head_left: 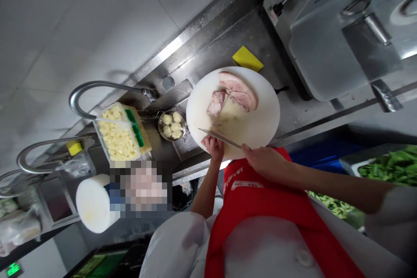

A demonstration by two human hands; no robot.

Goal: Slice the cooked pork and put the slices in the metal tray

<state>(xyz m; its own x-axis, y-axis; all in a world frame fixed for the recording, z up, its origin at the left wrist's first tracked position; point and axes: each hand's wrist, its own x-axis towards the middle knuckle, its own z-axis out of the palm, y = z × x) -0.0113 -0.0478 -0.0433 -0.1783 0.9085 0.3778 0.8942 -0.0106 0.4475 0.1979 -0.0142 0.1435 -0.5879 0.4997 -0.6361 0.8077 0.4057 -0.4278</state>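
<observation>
My right hand (260, 160) is closed round the handle of a knife (224, 139), whose blade points left over the near part of a round white cutting board (270, 113). Beside the blade, at the board's near left edge, my left hand (213, 147) has its fingers curled in. Whatever they may hold is too small to make out. Farther back on the board lie a curved slab of pale pink meat (239, 89) with a rind and a smaller chunk of meat (216, 103), both apart from my hands.
Left of the board, a pot (160, 128) holds several peeled, pale round pieces, and a clear tub (117, 132) is full of pale chunks. A yellow sponge (248, 58) lies behind the board. A metal slicing machine (325, 34) stands at right; a tap (76, 91) arches at left.
</observation>
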